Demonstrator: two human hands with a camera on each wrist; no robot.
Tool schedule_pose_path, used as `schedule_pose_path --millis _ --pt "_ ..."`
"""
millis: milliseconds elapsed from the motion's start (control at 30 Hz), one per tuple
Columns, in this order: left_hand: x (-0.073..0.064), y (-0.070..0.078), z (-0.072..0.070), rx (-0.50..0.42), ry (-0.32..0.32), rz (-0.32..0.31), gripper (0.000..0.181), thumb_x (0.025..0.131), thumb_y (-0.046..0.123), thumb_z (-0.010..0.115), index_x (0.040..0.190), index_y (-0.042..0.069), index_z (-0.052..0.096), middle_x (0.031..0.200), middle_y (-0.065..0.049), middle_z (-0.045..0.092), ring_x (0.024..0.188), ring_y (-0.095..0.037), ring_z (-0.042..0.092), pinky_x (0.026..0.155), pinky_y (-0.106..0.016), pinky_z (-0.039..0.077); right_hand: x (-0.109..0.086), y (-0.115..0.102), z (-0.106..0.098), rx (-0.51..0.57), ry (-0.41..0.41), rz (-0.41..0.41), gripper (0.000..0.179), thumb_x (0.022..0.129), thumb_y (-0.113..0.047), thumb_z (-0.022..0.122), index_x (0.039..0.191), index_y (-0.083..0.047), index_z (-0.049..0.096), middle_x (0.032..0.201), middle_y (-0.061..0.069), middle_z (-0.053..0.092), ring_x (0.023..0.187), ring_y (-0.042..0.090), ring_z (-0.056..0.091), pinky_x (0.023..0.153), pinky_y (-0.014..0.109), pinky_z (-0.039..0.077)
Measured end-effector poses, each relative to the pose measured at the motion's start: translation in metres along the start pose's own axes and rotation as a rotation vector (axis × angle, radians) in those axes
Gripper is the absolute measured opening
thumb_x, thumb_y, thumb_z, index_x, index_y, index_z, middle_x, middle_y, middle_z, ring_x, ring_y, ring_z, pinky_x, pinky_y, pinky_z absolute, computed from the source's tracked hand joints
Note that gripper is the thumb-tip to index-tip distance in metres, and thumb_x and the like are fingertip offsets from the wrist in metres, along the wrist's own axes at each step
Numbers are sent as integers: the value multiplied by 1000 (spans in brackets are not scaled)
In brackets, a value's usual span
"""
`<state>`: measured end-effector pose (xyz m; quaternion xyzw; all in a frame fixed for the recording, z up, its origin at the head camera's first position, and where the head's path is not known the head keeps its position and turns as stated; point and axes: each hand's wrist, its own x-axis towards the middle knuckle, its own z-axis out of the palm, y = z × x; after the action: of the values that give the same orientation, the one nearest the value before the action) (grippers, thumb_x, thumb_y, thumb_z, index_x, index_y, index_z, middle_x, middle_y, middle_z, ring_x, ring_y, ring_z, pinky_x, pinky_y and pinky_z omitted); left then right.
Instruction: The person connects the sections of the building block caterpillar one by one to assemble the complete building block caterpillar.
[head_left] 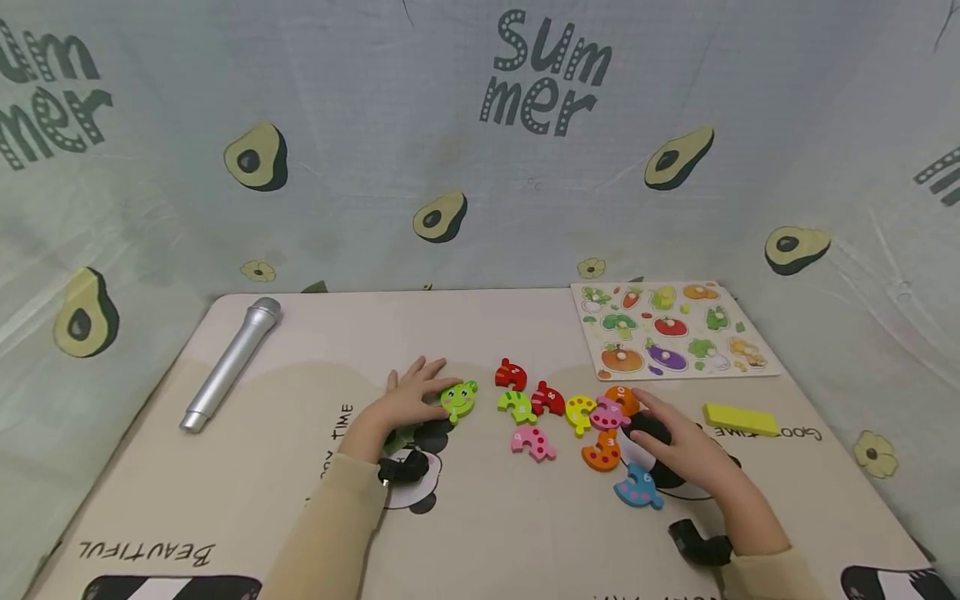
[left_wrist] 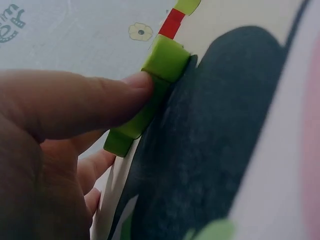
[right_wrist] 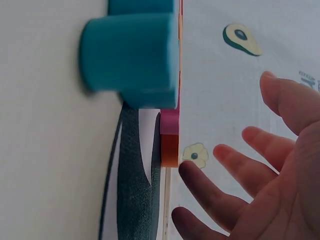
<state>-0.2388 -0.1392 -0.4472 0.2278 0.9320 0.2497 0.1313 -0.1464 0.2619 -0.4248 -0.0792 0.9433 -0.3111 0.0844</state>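
Observation:
My left hand (head_left: 405, 402) pinches a green puzzle piece with a smiling face (head_left: 458, 401) between thumb and fingers. In the left wrist view the thumb (left_wrist: 100, 102) presses on that piece's near side (left_wrist: 167, 57). My right hand (head_left: 686, 446) has its fingers spread beside an orange piece (head_left: 622, 399) and a pink spotted piece (head_left: 608, 413); nothing is in its grasp. Near it lie a yellow piece (head_left: 579, 414), an orange spotted piece (head_left: 602, 452) and a blue piece (head_left: 638, 487), seen close in the right wrist view (right_wrist: 130, 55). Between the hands are red pieces (head_left: 511, 374), a green striped piece (head_left: 517, 407) and a pink piece (head_left: 533, 442).
A silver microphone (head_left: 232, 362) lies at the left of the table. At the back right is a vegetable picture board (head_left: 637, 333), with a yellow block (head_left: 741, 419) in front of it. Printed cloth (head_left: 352, 125) hangs behind the table.

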Motion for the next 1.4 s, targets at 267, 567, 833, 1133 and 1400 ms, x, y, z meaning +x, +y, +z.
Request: schedule_pose_path --millis 267,567,833,1133,1400 --pt "-2 1 4 30 20 -13 57 82 29 52 138 23 41 151 -8 22 140 -35 4 102 -67 -4 -1 0 2 -17 -46 39 71 88 -46 53 145 -16 23 137 24 40 122 43 41 89 64 36" --pt "-1 0 8 17 101 -18 65 81 26 53 142 18 33 149 -4 27 141 -32 9 103 -66 -3 5 -12 -4 -6 -20 -56 66 89 -35 55 144 -14 26 141 21 35 123 41 41 93 62 35" --pt "-4 -2 9 13 133 -3 55 83 27 52 136 19 43 149 -6 29 140 -34 11 103 -67 -2 53 -63 0 134 -73 -200 64 88 -32 58 143 -22 27 141 15 38 117 36 49 88 51 46" --pt "-6 -1 10 12 132 -5 54 82 28 52 135 21 45 148 -4 30 140 -32 12 103 -67 -1 113 -97 28 217 -232 -202 61 89 -23 57 142 -30 29 148 3 31 129 29 39 101 53 34" --pt "-4 -1 12 21 134 -2 53 82 27 54 134 21 46 148 -3 30 140 -31 12 103 -66 -1 140 -93 39 206 -382 -109 57 88 -15 56 140 -27 36 140 10 42 127 30 41 100 46 39"
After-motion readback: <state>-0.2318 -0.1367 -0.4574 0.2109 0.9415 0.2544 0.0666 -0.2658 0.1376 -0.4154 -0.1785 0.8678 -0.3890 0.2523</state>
